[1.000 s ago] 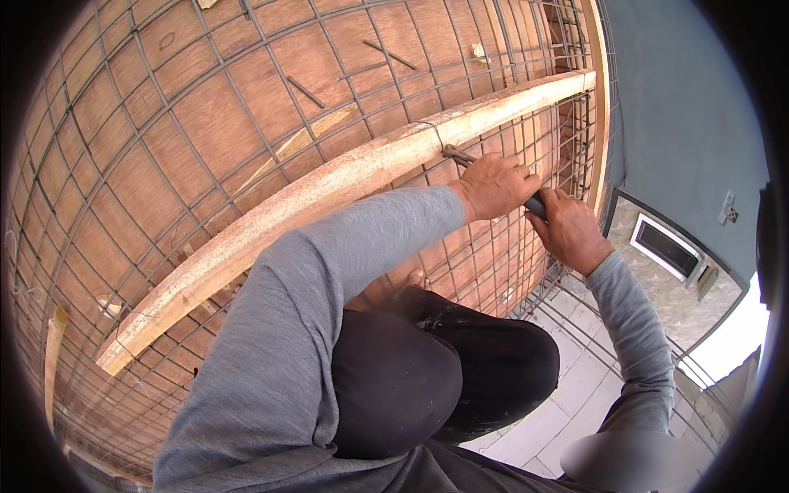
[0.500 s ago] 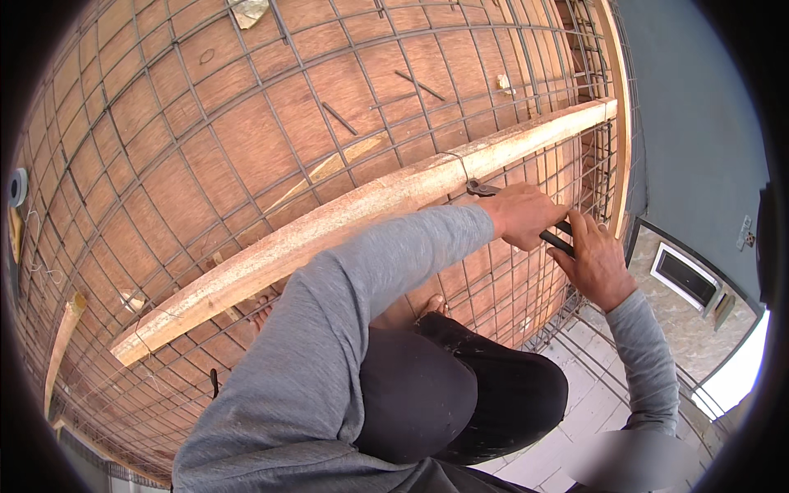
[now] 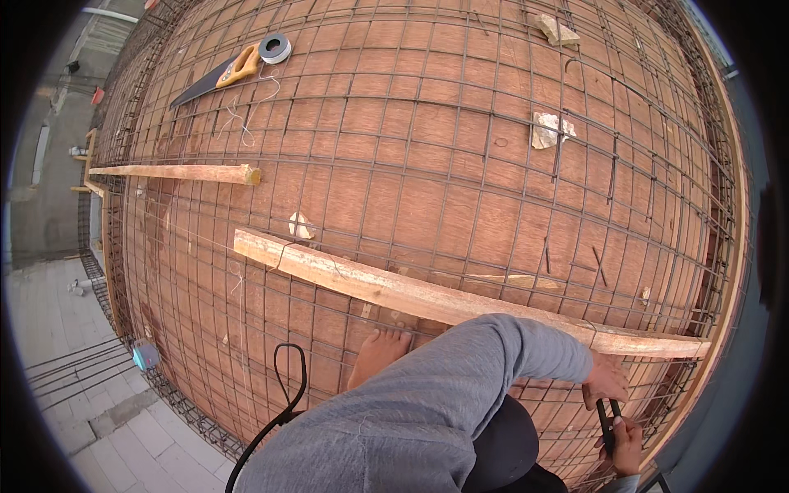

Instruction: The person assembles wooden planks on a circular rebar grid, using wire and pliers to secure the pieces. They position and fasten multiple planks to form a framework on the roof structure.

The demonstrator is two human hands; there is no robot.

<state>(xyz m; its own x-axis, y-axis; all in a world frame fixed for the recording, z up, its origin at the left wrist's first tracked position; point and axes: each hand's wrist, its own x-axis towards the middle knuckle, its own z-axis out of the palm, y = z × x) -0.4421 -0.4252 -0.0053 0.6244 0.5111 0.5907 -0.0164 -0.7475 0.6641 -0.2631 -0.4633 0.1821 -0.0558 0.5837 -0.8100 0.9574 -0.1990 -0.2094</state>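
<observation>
A pair of pincers (image 3: 608, 426) with black handles is in my hands, just below the near side of a long wooden beam (image 3: 386, 287). My left hand (image 3: 606, 380) is closed round the upper part of the tool and covers its jaws. Lower down, my right hand (image 3: 628, 445) grips the handle ends. A thin tie wire (image 3: 592, 333) loops over the beam right above my left hand. The beam lies across a steel rebar mesh (image 3: 427, 168).
Plywood sheeting (image 3: 460, 214) lies under the mesh. A handsaw (image 3: 218, 78) and a roll of tape (image 3: 274, 48) rest at the far left. Stone pieces (image 3: 552, 130) lie about. A shorter timber (image 3: 177, 172) is at left; my bare foot (image 3: 380, 355) stands near the beam.
My view has swung left, bringing the saw, the tape and the beam's left end into sight. Both hands stay on the pincers, now lower right in the picture.
</observation>
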